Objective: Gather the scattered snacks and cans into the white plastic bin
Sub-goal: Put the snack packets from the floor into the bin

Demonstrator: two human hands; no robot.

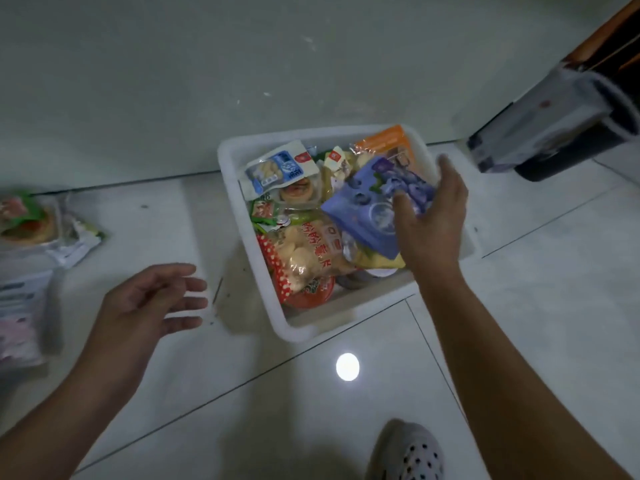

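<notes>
The white plastic bin [239, 199] stands on the tiled floor against the wall, filled with several snack packets. My right hand [433, 223] is over the bin's right side and holds a blue-purple pouch [367, 202], thumb on top of it and fingers behind. Under it lie an orange packet [388, 140], a blue-and-white packet [277, 168] and a clear bag of puffed snacks [311, 254]. My left hand [149, 303] hovers to the left of the bin with fingers spread and nothing in it. More snack packets [38, 226] lie on the floor at the far left.
A pile of pale packets [20, 317] sits at the left edge. A dark appliance with a grey front [554, 123] stands at the right by the wall. My foot in a perforated grey shoe [408, 452] is at the bottom. A lamp's reflection [347, 366] shines on the tile.
</notes>
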